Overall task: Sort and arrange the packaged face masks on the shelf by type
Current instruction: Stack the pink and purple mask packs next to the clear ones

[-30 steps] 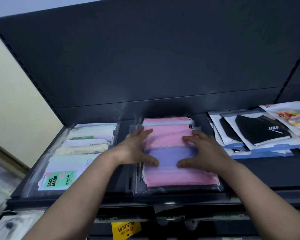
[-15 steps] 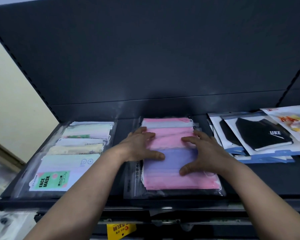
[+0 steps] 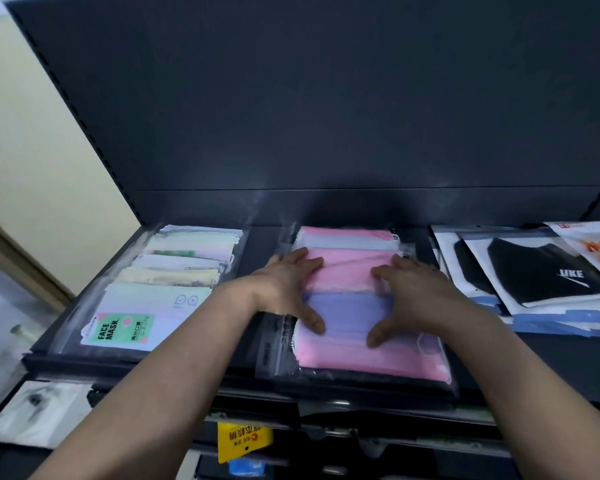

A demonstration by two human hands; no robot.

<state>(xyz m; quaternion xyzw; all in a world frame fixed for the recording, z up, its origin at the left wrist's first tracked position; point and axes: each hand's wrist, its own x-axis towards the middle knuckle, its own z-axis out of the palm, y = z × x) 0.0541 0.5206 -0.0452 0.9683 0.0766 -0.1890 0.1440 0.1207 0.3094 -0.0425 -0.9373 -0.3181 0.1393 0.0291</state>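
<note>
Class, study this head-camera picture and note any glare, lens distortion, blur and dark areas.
Head view: wide-angle distortion slants the shelf uprights at both sides; whitish glare on the clear wrapper of the pink and purple mask pack; back panel dim, nearly featureless; yellow tag at the bottom soft.

Yellow tag [image 3: 245, 441] low in front — cream wall [image 3: 32, 150] at far left
</note>
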